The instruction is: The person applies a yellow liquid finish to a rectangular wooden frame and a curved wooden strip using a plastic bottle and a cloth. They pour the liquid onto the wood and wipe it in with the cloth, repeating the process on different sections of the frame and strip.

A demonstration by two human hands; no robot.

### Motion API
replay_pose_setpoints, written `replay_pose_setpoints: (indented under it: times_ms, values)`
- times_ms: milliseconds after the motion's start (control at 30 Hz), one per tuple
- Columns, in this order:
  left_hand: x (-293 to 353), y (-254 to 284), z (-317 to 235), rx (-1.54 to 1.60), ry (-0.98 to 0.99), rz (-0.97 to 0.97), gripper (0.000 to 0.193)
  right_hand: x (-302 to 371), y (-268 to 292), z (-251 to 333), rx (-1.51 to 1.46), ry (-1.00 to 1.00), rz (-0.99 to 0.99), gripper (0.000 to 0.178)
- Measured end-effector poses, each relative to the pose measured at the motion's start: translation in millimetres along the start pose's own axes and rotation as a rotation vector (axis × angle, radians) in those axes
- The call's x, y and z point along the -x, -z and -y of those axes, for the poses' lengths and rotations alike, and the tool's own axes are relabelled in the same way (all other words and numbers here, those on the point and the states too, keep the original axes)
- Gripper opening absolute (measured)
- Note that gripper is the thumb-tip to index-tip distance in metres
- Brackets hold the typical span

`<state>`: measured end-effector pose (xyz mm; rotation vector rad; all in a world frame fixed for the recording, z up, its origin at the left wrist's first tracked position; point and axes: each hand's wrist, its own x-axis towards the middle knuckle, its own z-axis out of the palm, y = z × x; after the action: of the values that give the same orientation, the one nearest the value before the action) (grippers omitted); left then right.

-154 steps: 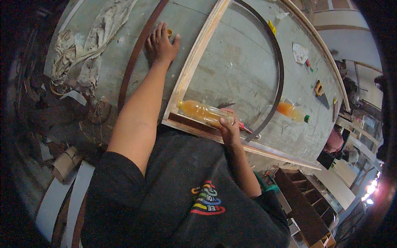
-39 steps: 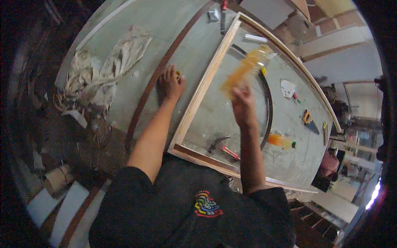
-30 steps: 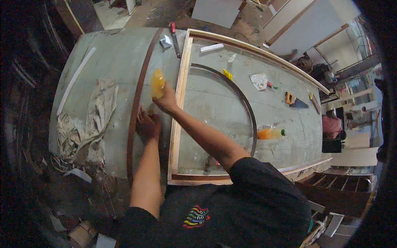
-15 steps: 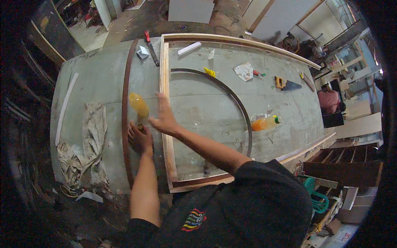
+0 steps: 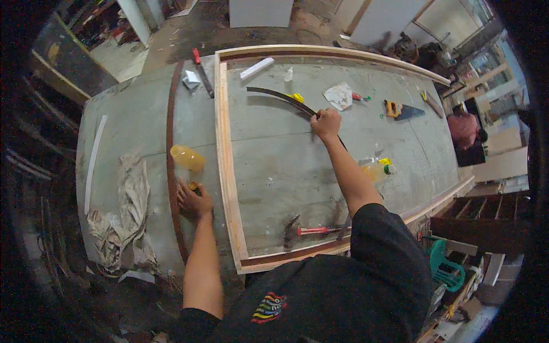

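My right hand (image 5: 327, 123) is closed round a thin dark curved strip (image 5: 274, 94) and holds it over the table, inside a pale wooden frame (image 5: 224, 154). My forearm hides the strip's lower part. Left of the frame, my left hand (image 5: 194, 201) curls round a small round yellowish-brown thing (image 5: 193, 186), whose kind I cannot make out. Just beyond that hand is a clear bottle of yellow liquid (image 5: 187, 158). A long brown strip (image 5: 171, 126) runs beside the fingers.
A red-handled hammer (image 5: 311, 231) lies inside the frame's near edge. A handsaw (image 5: 403, 110), a green-capped bottle (image 5: 377, 170) and a white scrap (image 5: 338, 96) lie to the right. A crumpled cloth (image 5: 128, 200) and a white strip (image 5: 95, 163) lie left. A person (image 5: 462, 128) is at far right.
My right hand has moved right from beside the bottle and taken hold of the curved strip, whose far end has swung off the frame. The yellow bottle's tilt has changed. The hammer now shows.
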<state>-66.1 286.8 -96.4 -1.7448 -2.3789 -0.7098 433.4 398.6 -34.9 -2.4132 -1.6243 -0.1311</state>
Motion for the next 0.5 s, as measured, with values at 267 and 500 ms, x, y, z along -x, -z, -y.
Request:
replay_pose_setpoints:
  times_ms: [267, 500]
  values:
    - [-2.1, 19.1, -11.0, -0.113, 0.100, 0.188, 0.071, -70.6, -28.3, -49.3, -0.133, -0.756, -0.214, 0.093]
    - [-1.6, 19.5, -12.1, -0.075, 0.051, 0.098, 0.070, -100.6, -25.6, -61.7, -0.211, -0.937, -0.081, 0.101]
